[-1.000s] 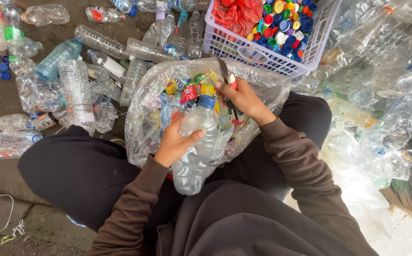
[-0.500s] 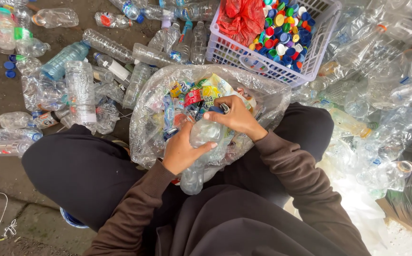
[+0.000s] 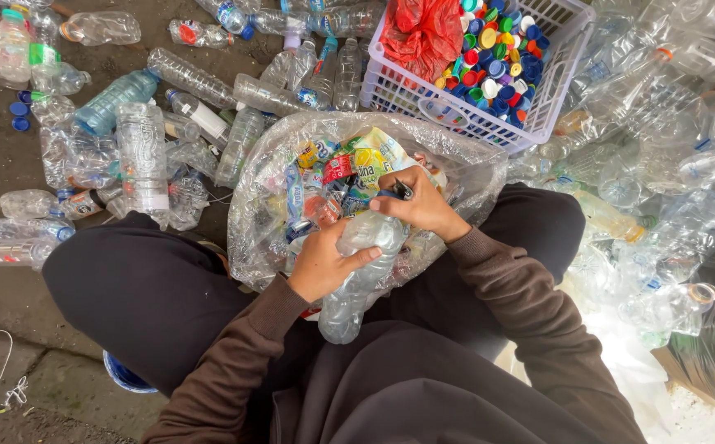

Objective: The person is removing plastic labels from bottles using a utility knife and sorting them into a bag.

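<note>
my left hand grips a clear bottle around its middle, held over my lap, neck pointing into the clear bag of labels. my right hand is closed at the bottle's neck, pinching a small dark tool. a white basket of caps sits just behind the bag, loose bottles all around.

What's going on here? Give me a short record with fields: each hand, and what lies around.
left hand: grips the body of a clear plastic bottle
right hand: at the bottle's neck, holding a small dark tool
under the hands: clear bag of torn labels
beyond: white basket of coloured caps, red bag inside
ground: many loose empty bottles
</note>
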